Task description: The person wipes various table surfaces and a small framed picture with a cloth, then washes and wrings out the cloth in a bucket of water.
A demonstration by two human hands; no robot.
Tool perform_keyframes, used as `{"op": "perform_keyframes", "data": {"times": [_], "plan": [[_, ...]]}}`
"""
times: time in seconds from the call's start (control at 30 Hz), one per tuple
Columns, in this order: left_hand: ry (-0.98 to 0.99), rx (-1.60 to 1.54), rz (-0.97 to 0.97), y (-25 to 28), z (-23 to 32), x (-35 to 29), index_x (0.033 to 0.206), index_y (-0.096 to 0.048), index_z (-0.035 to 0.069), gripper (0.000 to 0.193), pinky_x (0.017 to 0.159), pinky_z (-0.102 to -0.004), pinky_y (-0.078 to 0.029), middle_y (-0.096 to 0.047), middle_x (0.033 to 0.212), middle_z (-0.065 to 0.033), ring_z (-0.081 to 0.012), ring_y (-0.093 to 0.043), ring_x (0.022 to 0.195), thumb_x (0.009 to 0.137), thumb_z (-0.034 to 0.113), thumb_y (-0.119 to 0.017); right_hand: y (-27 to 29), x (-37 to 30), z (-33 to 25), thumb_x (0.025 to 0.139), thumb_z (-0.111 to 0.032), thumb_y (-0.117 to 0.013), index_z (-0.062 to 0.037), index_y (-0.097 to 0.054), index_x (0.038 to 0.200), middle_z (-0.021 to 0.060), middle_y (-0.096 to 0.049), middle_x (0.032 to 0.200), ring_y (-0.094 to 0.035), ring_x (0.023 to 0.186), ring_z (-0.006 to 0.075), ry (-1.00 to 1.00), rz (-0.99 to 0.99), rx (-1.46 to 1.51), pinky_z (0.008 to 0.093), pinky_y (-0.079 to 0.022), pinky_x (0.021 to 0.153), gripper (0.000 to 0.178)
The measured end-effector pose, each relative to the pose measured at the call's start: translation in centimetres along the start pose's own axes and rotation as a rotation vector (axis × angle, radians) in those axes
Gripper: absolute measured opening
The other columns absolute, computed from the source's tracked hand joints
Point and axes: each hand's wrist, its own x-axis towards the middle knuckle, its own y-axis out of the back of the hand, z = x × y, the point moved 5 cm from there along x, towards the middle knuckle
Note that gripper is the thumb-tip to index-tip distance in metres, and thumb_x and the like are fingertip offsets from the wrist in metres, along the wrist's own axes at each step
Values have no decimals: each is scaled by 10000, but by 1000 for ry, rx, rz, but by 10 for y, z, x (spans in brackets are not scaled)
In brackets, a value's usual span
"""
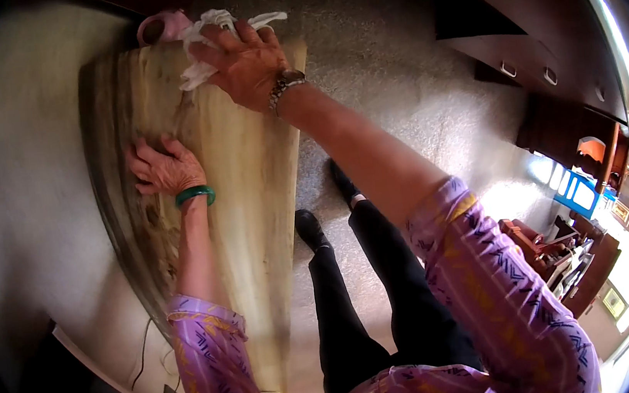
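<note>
A long wooden slab tabletop (250,173), pale with darker grain along its left side, stretches away from me. Near its far end my right hand (244,66), with a metal-band watch on the wrist, presses on a crumpled white cloth (197,72). The cloth bunches out past the fingers and over the far edge. My left hand (168,168), with a green bangle at the wrist, rests on the wood nearer to me; its fingers are apart and slightly bent, holding nothing.
A pink rounded object (165,27) with a dark opening sits just beyond the slab's far edge. A pale wall (24,167) runs along the left, with a black cord (142,356) low down. Dark cabinets (546,53) and a reddish-brown chair (530,246) stand to the right.
</note>
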Motion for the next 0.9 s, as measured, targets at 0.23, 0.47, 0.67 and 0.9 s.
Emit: {"op": "perform_keyframes", "data": {"times": [0.23,0.47,0.67,0.9], "plan": [[-41,92,24,1,6,0,1210,-452,94,483,925,-559,-268,-388,1322,-129,-306,-368,1211,851,417,-435,-2,24,85,843,-411,-453,-183,-535,1173,125,-484,1242,-504,1082,323,-243,-543,448,428,-411,896,409],[-30,80,-71,6,-2,4,1205,-408,63,462,890,-636,-264,-320,1337,-166,-352,-285,1269,852,360,-437,-18,51,82,834,-443,-407,-68,-610,1062,198,-615,1024,-576,961,324,-321,-793,449,406,-428,854,483],[-24,112,-70,8,14,1,1186,-415,67,452,886,-610,-277,-334,1339,-154,-351,-341,1229,861,380,-407,-78,131,4,858,-382,-402,-123,-568,1099,134,-616,1037,-571,980,280,58,-497,267,397,-440,827,391],[13,15,-147,10,5,3,1229,-374,59,468,920,-660,-210,-291,1352,-191,-380,-244,1284,843,305,-474,-78,187,-92,831,-452,-428,-147,-540,1157,124,-621,1062,-591,976,257,94,-406,471,383,-447,829,460]]}}
